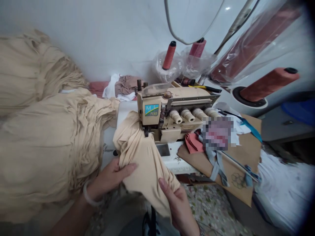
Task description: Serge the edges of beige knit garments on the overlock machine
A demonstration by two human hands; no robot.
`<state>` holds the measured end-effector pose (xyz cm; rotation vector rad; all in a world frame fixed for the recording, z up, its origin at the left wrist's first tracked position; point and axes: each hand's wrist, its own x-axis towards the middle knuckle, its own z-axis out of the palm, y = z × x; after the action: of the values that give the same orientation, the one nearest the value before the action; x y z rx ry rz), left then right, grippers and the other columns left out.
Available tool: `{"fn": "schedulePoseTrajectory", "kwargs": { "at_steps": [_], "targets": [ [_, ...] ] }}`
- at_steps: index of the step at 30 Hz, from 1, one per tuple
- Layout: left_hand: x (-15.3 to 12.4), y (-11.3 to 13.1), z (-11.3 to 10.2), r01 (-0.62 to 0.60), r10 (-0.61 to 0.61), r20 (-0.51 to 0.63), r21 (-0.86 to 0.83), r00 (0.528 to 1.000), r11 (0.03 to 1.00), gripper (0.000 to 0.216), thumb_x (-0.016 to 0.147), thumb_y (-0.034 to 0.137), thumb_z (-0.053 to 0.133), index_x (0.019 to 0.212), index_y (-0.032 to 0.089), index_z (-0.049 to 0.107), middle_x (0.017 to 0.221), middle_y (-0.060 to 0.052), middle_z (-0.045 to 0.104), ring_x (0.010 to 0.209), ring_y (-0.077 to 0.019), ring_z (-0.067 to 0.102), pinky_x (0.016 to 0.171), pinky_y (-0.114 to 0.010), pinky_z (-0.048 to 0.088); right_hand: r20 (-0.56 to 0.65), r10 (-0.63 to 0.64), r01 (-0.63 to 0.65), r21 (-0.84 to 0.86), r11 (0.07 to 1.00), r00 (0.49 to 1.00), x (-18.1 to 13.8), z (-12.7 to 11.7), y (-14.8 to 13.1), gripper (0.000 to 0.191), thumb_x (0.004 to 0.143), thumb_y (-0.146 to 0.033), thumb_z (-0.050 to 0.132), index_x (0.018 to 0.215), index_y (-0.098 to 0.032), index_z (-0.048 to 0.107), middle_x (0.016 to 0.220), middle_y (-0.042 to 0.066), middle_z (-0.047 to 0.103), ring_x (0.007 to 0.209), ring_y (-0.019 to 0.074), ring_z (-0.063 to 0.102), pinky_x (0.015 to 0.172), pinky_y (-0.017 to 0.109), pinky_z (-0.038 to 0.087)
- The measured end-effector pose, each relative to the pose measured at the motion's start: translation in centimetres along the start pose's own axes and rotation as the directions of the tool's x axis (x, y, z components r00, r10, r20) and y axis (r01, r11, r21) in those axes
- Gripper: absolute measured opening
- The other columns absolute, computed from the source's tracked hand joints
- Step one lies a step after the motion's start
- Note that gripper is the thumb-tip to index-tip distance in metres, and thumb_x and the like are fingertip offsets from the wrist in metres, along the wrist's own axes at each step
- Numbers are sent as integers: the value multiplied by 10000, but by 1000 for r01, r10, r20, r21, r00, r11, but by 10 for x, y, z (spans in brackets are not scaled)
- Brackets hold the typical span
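Note:
A piece of beige fabric (142, 157) hangs between my two hands, its far end reaching under the presser foot area of a cream sewing machine (182, 108). My left hand (120, 172) is closed on the fabric's left side, thumb on top and fingers hidden beneath. On the right edge, my right hand (176, 203) grips the same fabric, with the thumb above and the cloth bunched at the fingers. The machine's needle area is partly covered by the cloth.
Tall piles of beige fabric (49, 147) stand left of the machine. Behind it are cones of reddish thread (169, 55). A brown cardboard sheet (236, 177) with tools and scraps lies to the right, near white cloth (285, 190). Below shows a speckled floor (206, 203).

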<state>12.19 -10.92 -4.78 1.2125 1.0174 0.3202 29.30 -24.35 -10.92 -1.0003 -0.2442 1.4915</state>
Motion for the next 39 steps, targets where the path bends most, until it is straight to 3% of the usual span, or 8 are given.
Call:
{"fn": "schedulePoseTrajectory", "kwargs": {
  "at_steps": [7, 15, 18, 21, 24, 28, 36, 39],
  "targets": [
    [6, 26, -4, -119, 318, -236, 601, 918, 790, 360, 846, 518, 621, 785, 172, 704, 733, -41, 742, 678, -219, 668, 561, -246, 460, -151, -90, 89, -13, 996, 984, 11, 16, -3, 541, 765, -456, 811, 1246, -249, 674, 1267, 77, 705, 1201, 301, 635, 1054, 450, 497],
    [17, 44, -16, 87, 542, -290, 926, 789, 368, 196, 851, 400, 628, 830, 205, 625, 690, -46, 684, 659, -239, 674, 573, -284, 422, -329, -206, 185, -93, 978, 922, 28, 14, -3, 516, 756, -587, 760, 1093, -197, 724, 1165, 91, 744, 1099, 303, 675, 954, 401, 542],
    [31, 47, -21, 5, 765, -254, 950, 592, 311, 395, 822, 326, 676, 1165, 157, 580, 1012, -122, 702, 932, -279, 686, 725, -333, 509, -215, -303, 250, -240, 938, 929, 45, 14, -16, 431, 780, -558, 750, 1028, -206, 732, 1127, 69, 752, 1076, 274, 674, 983, 371, 511],
    [46, 52, -32, -185, 895, 63, 982, 442, 22, 455, 891, 202, 597, 1339, 190, 520, 1363, -155, 582, 1308, -295, 519, 1046, -444, 416, 63, -227, 235, -344, 909, 972, 65, 13, -36, 337, 695, -417, 852, 927, -202, 736, 999, 42, 770, 936, 246, 694, 877, 335, 543],
    [57, 57, -43, -416, 745, 375, 898, 551, -144, 383, 962, 114, 432, 1277, 244, 606, 1335, -75, 640, 1328, -234, 516, 1087, -434, 371, 150, -143, 187, -348, 918, 978, 79, 13, -49, 245, 694, -337, 833, 869, -196, 734, 891, 29, 770, 827, 221, 694, 753, 296, 554],
    [57, 61, -43, -341, 665, 293, 938, 687, -61, 388, 981, 218, 437, 1328, 246, 607, 1304, -102, 627, 1236, -271, 560, 983, -446, 429, -71, -205, 194, -134, 972, 976, 85, 19, -52, 228, 645, -283, 736, 866, -228, 719, 869, 13, 773, 823, 224, 708, 756, 304, 568],
    [41, 58, -30, -240, 733, 218, 968, 645, -77, 301, 991, 225, 450, 1172, 203, 689, 1251, -102, 645, 1198, -290, 559, 996, -495, 396, 218, -87, 145, -266, 953, 972, 82, 26, -62, 502, 636, -242, 837, 1122, -240, 713, 1129, 45, 756, 1157, 281, 657, 1015, 417, 512],
    [28, 52, -21, -264, 697, 226, 963, 681, -55, 312, 978, 201, 448, 1201, 147, 660, 1111, -108, 675, 990, -245, 636, 849, -402, 495, 144, -9, 31, -153, 988, 990, 81, 20, -66, 404, 636, -243, 789, 1037, -239, 737, 1056, 38, 779, 1094, 290, 697, 998, 430, 530]
  ]
}}
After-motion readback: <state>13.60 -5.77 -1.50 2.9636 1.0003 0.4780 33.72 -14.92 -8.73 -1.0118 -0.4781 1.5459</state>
